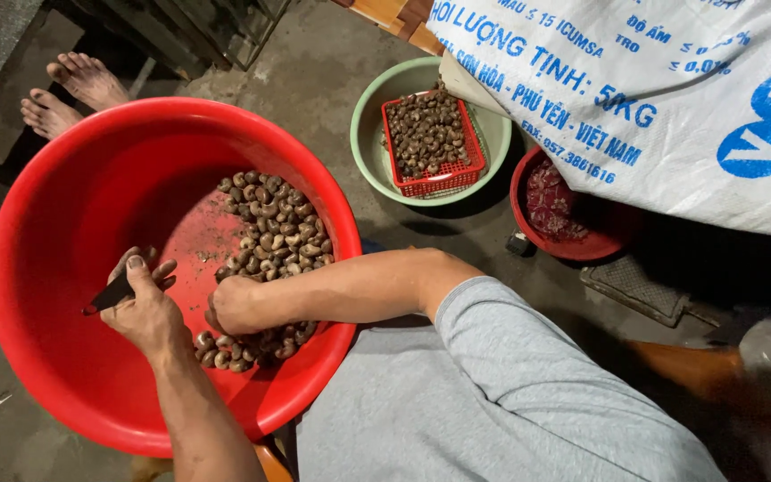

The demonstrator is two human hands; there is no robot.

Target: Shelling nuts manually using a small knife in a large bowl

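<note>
From the head view, a small dark knife (pixel 111 295) is clamped in the fingers of the left hand (pixel 145 312) over a red basin (pixel 55 223). The right hand (pixel 236 305) is closed among the nuts (pixel 274 234) heaped at the basin's near wall. A cut could be caused by the blade slipping near the right hand; nuts could be spilled over the rim.
</note>
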